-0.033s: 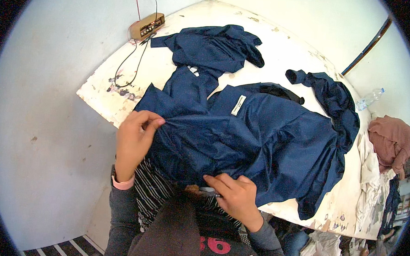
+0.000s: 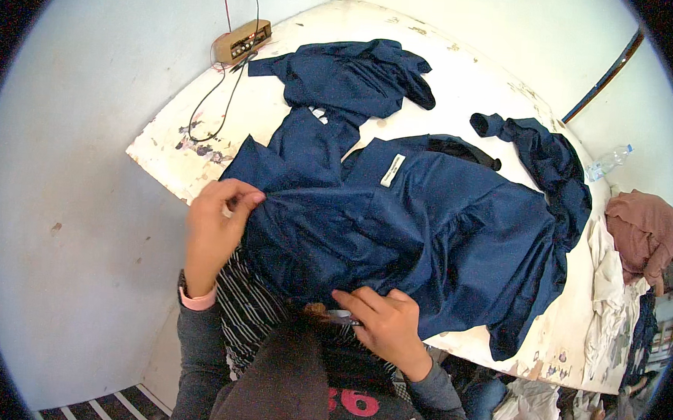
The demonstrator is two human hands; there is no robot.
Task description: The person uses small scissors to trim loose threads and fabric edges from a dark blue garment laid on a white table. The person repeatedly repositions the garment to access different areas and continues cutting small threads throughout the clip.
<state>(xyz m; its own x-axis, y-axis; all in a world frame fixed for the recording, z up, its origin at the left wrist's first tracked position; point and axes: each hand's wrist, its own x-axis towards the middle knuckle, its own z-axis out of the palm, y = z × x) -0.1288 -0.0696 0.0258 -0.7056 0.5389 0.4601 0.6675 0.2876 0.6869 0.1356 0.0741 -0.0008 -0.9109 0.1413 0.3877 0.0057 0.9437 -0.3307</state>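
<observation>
A dark navy garment [image 2: 381, 235] with a small white label [image 2: 392, 170] lies crumpled over the near side of the table and hangs off its front edge. My left hand [image 2: 218, 223] pinches the garment's left edge between thumb and fingers. At the near edge, my right hand [image 2: 387, 327] is closed round a small silvery metal tool [image 2: 340, 314], its fingertips against the cloth. Most of that tool is hidden by my fingers, so its exact kind does not show. A small brownish thing [image 2: 315, 308] sits by its tip.
The worn white table [image 2: 465, 72] holds more navy cloth [image 2: 351, 78] at the back and a twisted navy piece [image 2: 548, 164] at the right. A brown box with knobs [image 2: 242, 43] and cables stands back left. A clear bottle [image 2: 609, 162], brown cloth [image 2: 640, 230] and white cloth [image 2: 604, 292] are on the right.
My left hand has shifted slightly left. A little more of the silvery tool shows beside my right fingers.
</observation>
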